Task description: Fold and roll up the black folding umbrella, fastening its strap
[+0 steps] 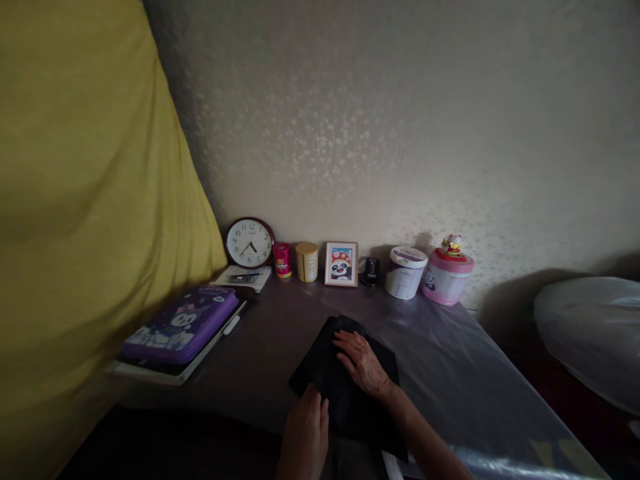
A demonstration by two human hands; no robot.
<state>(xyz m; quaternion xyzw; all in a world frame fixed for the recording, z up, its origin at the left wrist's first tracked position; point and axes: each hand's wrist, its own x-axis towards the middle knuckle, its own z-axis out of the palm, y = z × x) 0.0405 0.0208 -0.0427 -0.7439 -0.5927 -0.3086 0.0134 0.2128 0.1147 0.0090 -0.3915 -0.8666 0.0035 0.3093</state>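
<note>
A black folded sheet [345, 393], which may be cloth or a bag, lies near the front of the table under both hands. Its lower part runs out of view toward me. My right hand [364, 363] rests flat on its upper part, fingers stretched out to the left. At its lower left edge, my left hand [306, 430] has its fingers curled together on the black material; the fingertips are partly hidden. A white strip [392, 465] shows by the sheet's lower right corner.
Along the wall stand a clock [250, 243], small tins, a panda picture frame [341, 265], a black object [371, 272] and two tubs. A purple case [183, 325] lies on the left beside a yellow curtain [100, 200]. A white plastic-like bulk [595, 333] is off the table's right edge.
</note>
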